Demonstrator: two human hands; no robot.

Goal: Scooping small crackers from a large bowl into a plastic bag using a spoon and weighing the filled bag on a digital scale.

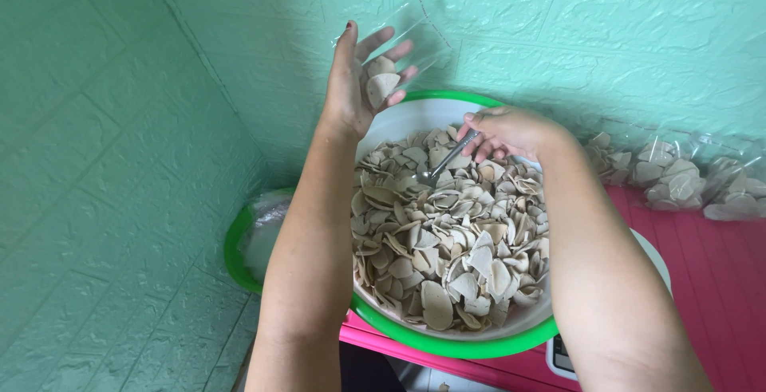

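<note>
A big white basin with a green rim (447, 342) sits in front of me, heaped with pale, curved dried chips (447, 248). My left hand (355, 81) is raised above the basin's far edge and holds a clear plastic bag (415, 37) that has a few chips inside. My right hand (507, 130) hovers over the far side of the heap and grips a metal spoon (443, 165), whose bowl rests among the chips.
Several filled clear bags of chips (678, 177) lie along the green wall on the pink table (718, 280). A second green-rimmed basin (239, 248) stands lower at the left. A white scale (562, 356) peeks out under the big basin.
</note>
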